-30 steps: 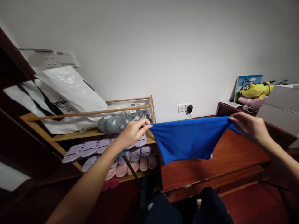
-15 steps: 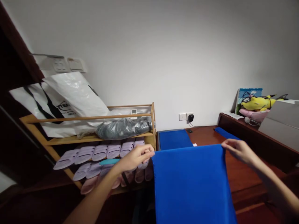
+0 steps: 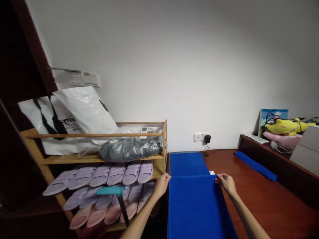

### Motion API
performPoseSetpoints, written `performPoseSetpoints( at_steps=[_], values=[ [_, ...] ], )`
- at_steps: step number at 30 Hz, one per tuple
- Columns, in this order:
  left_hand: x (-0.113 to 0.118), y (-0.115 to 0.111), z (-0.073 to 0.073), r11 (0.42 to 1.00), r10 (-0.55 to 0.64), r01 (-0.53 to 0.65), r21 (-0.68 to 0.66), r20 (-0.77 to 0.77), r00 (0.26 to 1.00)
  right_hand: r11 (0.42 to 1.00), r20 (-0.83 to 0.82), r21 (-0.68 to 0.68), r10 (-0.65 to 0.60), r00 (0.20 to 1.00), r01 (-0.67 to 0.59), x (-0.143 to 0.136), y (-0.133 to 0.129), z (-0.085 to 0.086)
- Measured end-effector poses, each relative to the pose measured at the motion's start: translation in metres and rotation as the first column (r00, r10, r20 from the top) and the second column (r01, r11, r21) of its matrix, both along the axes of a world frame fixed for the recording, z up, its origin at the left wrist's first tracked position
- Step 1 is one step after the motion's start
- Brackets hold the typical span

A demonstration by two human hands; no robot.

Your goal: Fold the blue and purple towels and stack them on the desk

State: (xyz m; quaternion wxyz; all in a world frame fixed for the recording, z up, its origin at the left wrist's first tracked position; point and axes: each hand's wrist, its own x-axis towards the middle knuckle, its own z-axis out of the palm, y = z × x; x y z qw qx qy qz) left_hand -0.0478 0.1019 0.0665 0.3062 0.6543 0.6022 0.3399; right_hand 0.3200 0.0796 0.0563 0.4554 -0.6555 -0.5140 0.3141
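A blue cloth [image 3: 196,205] is stretched between my two hands, its far edge pulled straight. My left hand [image 3: 162,184] pinches the far left corner, beside the shoe rack. The far right corner is pinched in my right hand [image 3: 226,183], over the red-brown wooden surface [image 3: 251,205]. Just beyond the cloth's edge lies another flat blue piece [image 3: 189,164] with a grey border. A small white tag [image 3: 212,172] shows by my right hand. The near end of the cloth runs out of view at the bottom.
At left, a wooden shoe rack [image 3: 99,160] holds lilac slippers [image 3: 117,174], pink slippers [image 3: 97,215], a white bag [image 3: 84,109] and a plastic-wrapped grey bundle [image 3: 132,147]. A rolled blue strip [image 3: 256,166] lies at right, below a ledge with a yellow plush toy [image 3: 286,126]. A black plug [image 3: 207,139] sits in the wall.
Both hands have moved away from me and lower with the cloth, now nearer the flat blue piece. The cloth lies lower and my hands appear closer together. The view has shifted slightly.
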Motion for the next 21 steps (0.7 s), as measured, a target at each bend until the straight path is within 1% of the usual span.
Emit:
performPoseSetpoints(
  at_steps=[2,4,6,8,9,10,12,13,14,16,18,21],
  values=[
    [0.004,0.011,-0.004,0.998,0.042,-0.036,0.053,-0.114,0.993,1.0,0.051,-0.001,-0.009,0.999,0.009,0.001,0.015,-0.008],
    [0.014,0.016,-0.007,0.993,0.084,-0.064,0.096,-0.218,0.972,1.0,0.118,-0.003,-0.007,0.993,0.007,-0.003,0.029,-0.017],
    [0.032,0.015,-0.013,0.986,0.128,-0.091,0.142,-0.282,0.951,1.0,0.198,0.004,0.007,0.98,-0.008,-0.014,0.04,-0.029],
    [0.054,0.011,-0.027,0.974,0.153,-0.085,0.208,-0.337,0.929,0.998,0.27,0.021,0.043,0.962,-0.051,-0.029,0.046,-0.047],
    [0.064,0.009,-0.036,0.971,0.136,-0.047,0.235,-0.379,0.915,0.996,0.329,0.028,0.073,0.942,-0.087,-0.037,0.046,-0.057],
    [0.073,0.008,-0.047,0.964,0.095,0.036,0.263,-0.469,0.878,0.992,0.406,0.028,0.099,0.909,-0.121,-0.044,0.045,-0.067],
    [0.083,0.008,-0.068,0.958,0.02,0.151,0.245,-0.581,0.814,0.987,0.583,0.0,0.128,0.802,-0.158,-0.053,0.041,-0.086],
    [0.085,0.009,-0.076,0.956,-0.004,0.184,0.23,-0.614,0.789,0.988,0.663,-0.018,0.128,0.737,-0.155,-0.055,0.038,-0.092],
    [0.085,0.01,-0.083,0.957,-0.015,0.193,0.217,-0.626,0.78,0.99,0.723,-0.033,0.12,0.68,-0.139,-0.056,0.036,-0.096],
    [0.083,0.012,-0.091,0.96,-0.011,0.185,0.211,-0.63,0.776,0.993,0.782,-0.054,0.106,0.615,-0.103,-0.055,0.033,-0.098],
    [0.081,0.012,-0.092,0.964,0.003,0.167,0.208,-0.634,0.773,0.994,0.806,-0.074,0.109,0.582,-0.084,-0.054,0.032,-0.097],
    [0.082,0.006,-0.089,0.967,0.012,0.154,0.203,-0.643,0.766,0.993,0.816,-0.097,0.118,0.566,-0.067,-0.052,0.027,-0.095]
  ],
)
